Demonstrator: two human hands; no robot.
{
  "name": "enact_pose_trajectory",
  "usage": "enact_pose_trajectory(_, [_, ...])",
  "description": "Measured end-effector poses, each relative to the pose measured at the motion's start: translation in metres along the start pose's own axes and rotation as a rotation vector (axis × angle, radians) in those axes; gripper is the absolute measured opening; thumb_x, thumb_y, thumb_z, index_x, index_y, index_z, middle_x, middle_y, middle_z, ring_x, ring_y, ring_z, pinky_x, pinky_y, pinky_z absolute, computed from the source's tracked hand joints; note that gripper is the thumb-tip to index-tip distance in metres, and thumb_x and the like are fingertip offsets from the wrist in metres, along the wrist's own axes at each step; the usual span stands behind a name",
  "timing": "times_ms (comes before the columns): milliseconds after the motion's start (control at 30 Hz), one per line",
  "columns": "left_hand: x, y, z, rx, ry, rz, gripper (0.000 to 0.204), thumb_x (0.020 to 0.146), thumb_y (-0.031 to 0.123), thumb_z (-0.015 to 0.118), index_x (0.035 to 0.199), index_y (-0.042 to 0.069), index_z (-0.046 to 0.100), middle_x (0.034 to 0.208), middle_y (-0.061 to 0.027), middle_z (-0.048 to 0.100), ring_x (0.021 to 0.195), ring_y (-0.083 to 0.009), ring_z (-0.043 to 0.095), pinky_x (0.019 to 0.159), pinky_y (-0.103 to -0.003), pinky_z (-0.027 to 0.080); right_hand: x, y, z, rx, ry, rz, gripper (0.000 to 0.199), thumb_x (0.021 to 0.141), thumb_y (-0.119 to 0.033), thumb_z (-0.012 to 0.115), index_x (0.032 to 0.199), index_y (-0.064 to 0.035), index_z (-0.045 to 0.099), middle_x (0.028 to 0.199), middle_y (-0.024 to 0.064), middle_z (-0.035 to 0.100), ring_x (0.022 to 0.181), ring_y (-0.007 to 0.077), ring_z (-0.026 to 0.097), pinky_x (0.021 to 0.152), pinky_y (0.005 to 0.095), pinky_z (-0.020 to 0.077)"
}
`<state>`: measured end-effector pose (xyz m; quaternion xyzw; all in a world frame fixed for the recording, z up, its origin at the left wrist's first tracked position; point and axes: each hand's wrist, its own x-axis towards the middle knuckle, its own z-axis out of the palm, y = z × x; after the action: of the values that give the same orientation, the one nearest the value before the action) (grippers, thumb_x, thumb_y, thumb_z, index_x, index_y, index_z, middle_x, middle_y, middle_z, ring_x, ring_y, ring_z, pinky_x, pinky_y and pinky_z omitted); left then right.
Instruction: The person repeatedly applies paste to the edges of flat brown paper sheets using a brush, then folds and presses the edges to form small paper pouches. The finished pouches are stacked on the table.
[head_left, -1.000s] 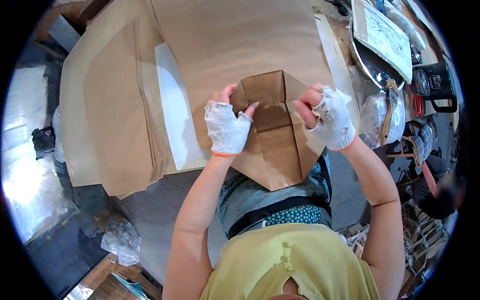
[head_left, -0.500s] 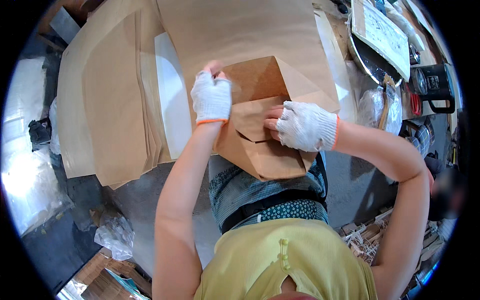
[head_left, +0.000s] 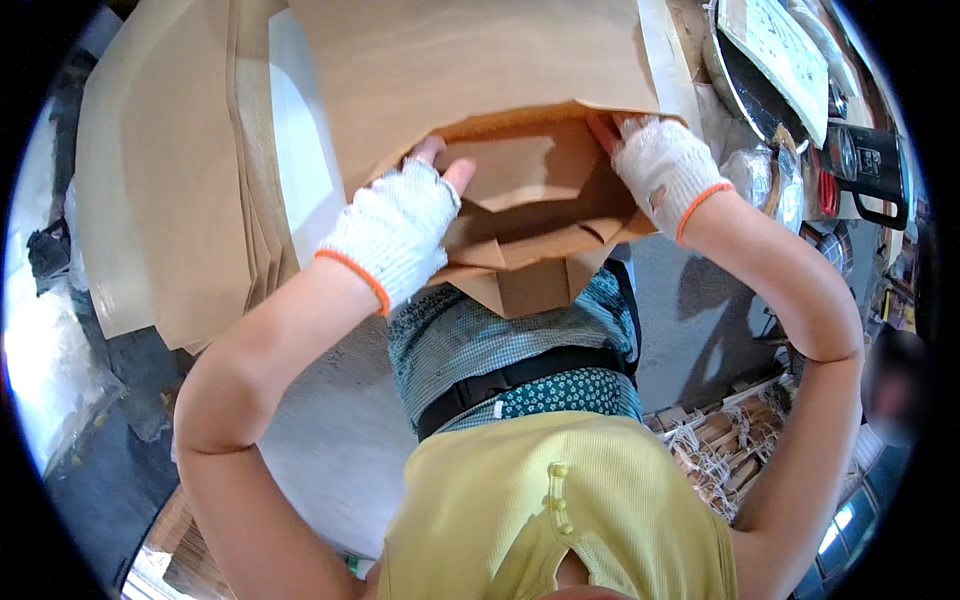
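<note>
A brown kraft paper bag spans the space between my hands at the table's near edge. Its mouth gapes toward me, showing creased inner walls, and a folded flap hangs over the near side. My left hand, in a white fingerless knit glove with an orange cuff, grips the bag's left side; thumb and forefinger tips show at the mouth. At the right corner my right hand, gloved alike, holds the rim with a finger inside the opening. The paper hides some fingertips of both hands.
Brown paper sheets lie stacked on the left, beside a white strip. A larger brown sheet covers the table beyond the bag. At right are a round dark tray, a brush and a black mug.
The bag's mouth has been spread wide. My left hand has come down to its left side, and my right hand has moved from the middle folds up to the right corner.
</note>
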<state>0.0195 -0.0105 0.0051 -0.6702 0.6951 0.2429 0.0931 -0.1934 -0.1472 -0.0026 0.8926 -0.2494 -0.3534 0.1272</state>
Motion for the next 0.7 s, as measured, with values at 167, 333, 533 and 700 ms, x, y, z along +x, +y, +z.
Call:
enact_pose_trajectory(167, [0.007, 0.003, 0.008, 0.156, -0.031, 0.130, 0.063, 0.069, 0.009, 0.070, 0.127, 0.005, 0.047, 0.129, -0.0193, 0.044, 0.122, -0.0405, 0.045, 0.098, -0.048, 0.046, -0.033, -0.027, -0.006, 0.197, 0.066, -0.119, 0.020, 0.089, -0.014, 0.056, 0.101, -0.0075, 0.070, 0.103, 0.0123, 0.065, 0.101, 0.0276, 0.063, 0.086, 0.0391, 0.0510])
enact_pose_trajectory(333, [0.015, -0.006, 0.031, -0.036, 0.122, -0.057, 0.037, 0.080, 0.004, 0.057, 0.117, 0.002, 0.055, 0.088, -0.0182, 0.061, 0.087, -0.0367, 0.064, 0.077, -0.045, 0.055, 0.004, -0.008, -0.010, 0.277, -0.311, 0.004, 0.029, 0.091, -0.018, 0.055, 0.115, -0.0036, 0.061, 0.118, 0.0178, 0.061, 0.110, 0.0274, 0.061, 0.089, 0.0342, 0.0521])
enact_pose_trajectory(533, [0.020, 0.019, 0.038, -0.050, -0.056, -0.032, 0.022, 0.083, 0.011, 0.057, 0.102, -0.002, 0.055, 0.097, -0.0209, 0.063, 0.087, -0.0353, 0.067, 0.071, -0.046, 0.056, 0.004, -0.021, -0.012, 0.380, -0.210, 0.059, 0.029, 0.089, -0.023, 0.051, 0.096, -0.0066, 0.074, 0.103, 0.0154, 0.071, 0.097, 0.0346, 0.067, 0.082, 0.0409, 0.0556])
enact_pose_trajectory(700, [0.038, 0.010, 0.011, -0.078, -0.079, -0.005, 0.034, 0.083, 0.015, 0.054, 0.113, -0.002, 0.053, 0.103, -0.0228, 0.064, 0.090, -0.0376, 0.067, 0.075, -0.046, 0.055, -0.016, -0.012, -0.012, 0.636, -0.090, -0.136, 0.031, 0.090, -0.031, 0.056, 0.099, -0.0059, 0.072, 0.098, 0.0209, 0.068, 0.095, 0.0386, 0.065, 0.083, 0.0440, 0.0537])
